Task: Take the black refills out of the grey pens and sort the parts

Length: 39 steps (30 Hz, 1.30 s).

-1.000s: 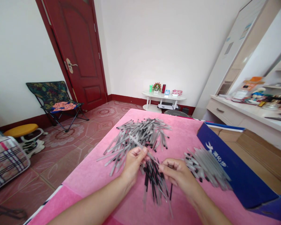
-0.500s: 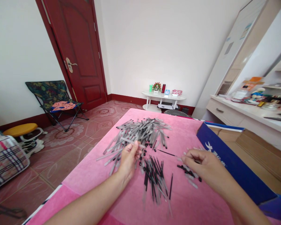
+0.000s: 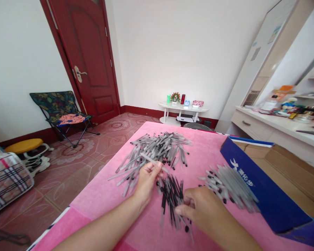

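Observation:
A pink table point(image 3: 102, 195) carries three heaps of pen parts. My left hand point(image 3: 148, 179) pinches one grey pen barrel point(image 3: 153, 161) at the near edge of the big heap of grey barrels point(image 3: 157, 148). My right hand point(image 3: 201, 207) rests with curled fingers on the near right side of the pile of black refills point(image 3: 171, 195), its fingertips pinching among them. Whether a refill is held I cannot make out. A heap of finished grey pens with black tips point(image 3: 230, 186) lies to the right, next to the blue box.
A blue cardboard box point(image 3: 264, 188) stands open on the table's right side. Behind it runs a white counter point(image 3: 277, 130) with clutter. A folding chair point(image 3: 61, 113), a yellow stool point(image 3: 23, 146), a red door point(image 3: 86, 59) and a small white side table point(image 3: 183, 109) stand on the tiled floor.
My right hand moved from the pen heap on the right back to the black refill pile in front. My left hand stayed put with a grey barrel in it.

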Tool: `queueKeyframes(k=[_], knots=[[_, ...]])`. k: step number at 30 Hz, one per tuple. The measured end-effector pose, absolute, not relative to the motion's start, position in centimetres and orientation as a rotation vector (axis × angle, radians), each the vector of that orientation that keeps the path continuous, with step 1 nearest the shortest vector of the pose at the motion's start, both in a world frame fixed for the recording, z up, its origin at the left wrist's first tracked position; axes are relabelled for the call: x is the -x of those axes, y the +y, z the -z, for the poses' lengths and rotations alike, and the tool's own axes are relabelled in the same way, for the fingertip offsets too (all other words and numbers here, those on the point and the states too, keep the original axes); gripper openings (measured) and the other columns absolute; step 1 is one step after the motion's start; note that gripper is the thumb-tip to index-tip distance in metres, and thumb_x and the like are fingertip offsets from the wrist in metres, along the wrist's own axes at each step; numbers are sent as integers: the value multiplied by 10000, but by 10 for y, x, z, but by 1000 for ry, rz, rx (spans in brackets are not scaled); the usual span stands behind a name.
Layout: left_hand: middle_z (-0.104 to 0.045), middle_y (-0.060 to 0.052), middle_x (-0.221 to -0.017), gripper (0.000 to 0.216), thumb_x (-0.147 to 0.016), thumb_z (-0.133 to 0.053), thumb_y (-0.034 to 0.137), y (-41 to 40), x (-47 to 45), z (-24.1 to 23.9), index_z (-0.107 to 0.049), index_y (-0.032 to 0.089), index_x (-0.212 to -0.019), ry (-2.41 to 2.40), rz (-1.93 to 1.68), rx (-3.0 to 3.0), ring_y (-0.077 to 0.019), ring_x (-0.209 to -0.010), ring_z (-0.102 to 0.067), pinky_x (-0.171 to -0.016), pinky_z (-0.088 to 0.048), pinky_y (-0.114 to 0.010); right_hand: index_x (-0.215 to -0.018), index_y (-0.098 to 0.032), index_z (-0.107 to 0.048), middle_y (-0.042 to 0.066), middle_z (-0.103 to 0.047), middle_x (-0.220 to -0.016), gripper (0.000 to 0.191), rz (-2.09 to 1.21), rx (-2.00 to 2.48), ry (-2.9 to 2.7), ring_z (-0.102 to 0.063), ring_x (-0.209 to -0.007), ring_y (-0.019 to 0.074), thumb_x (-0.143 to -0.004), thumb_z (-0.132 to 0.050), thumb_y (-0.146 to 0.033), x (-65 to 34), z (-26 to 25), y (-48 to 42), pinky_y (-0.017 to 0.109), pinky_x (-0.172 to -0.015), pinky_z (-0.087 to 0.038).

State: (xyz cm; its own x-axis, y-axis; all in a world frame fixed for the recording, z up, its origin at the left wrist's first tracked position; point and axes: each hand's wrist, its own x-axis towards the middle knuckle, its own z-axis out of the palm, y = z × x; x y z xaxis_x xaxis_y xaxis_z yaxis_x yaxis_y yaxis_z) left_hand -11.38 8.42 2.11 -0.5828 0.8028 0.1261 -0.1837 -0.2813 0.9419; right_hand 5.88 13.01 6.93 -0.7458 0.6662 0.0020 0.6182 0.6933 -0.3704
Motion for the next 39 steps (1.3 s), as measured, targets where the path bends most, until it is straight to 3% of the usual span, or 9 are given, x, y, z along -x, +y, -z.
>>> queueKeyframes(k=[5,10,16,22,31,35,39], knots=[[-559,2,-573,279,-711,-606,389,78,104,-27,-612,115,-765,1289,-1767,-985,-76,-501,-470,-481,-329,-183,-618,-178,-581,1,-585,-556,230,-753,939,-2540,-509,-528,126,-734,-530,-370,-57,-82,134,218,-488,-296],[-577,-7,-584,292,-648,-661,392,74,93,-30,-633,108,-713,1197,-1677,-1058,-82,-504,-481,-492,-352,-189,-758,-182,-525,-32,-555,-572,92,-1063,918,-2343,-512,-493,108,-693,-561,-235,-48,-75,128,201,-477,-344],[-552,-1,-559,271,-623,-691,353,74,89,-24,-597,99,-621,1098,-1670,-1052,-76,-520,-472,-508,-359,-184,-686,-191,-485,-36,-527,-544,77,-901,886,-2418,-487,-502,104,-727,-525,-242,-46,-66,124,197,-478,-308],[-553,-6,-560,305,-666,-652,379,77,88,-19,-602,94,-763,1154,-1599,-1068,-81,-482,-495,-448,-350,-175,-726,-198,-464,-63,-473,-483,90,-687,903,-2487,-420,-428,88,-697,-454,-114,-50,-65,135,192,-442,-249],[-622,-45,-591,277,-708,-620,356,76,85,-14,-548,104,-798,1148,-1519,-1022,-120,-500,-579,-433,-375,-175,-665,-200,-513,-3,-602,-606,61,-538,961,-2549,-534,-548,123,-714,-516,-235,-50,-67,129,207,-528,-312],[-661,-68,-674,373,-751,-553,406,76,86,-18,-492,130,-994,1160,-1517,-997,-146,-523,-611,-441,-393,-191,-790,-205,-529,-12,-612,-584,98,-439,1051,-2545,-555,-541,131,-707,-486,-178,-56,-73,146,210,-518,-313],[-664,-74,-683,370,-770,-523,411,76,89,-24,-512,121,-999,1210,-1552,-1022,-123,-534,-599,-470,-385,-186,-954,-166,-516,25,-624,-599,243,-144,1323,-2495,-589,-601,182,-720,-465,-206,-90,-78,197,241,-532,-325]])
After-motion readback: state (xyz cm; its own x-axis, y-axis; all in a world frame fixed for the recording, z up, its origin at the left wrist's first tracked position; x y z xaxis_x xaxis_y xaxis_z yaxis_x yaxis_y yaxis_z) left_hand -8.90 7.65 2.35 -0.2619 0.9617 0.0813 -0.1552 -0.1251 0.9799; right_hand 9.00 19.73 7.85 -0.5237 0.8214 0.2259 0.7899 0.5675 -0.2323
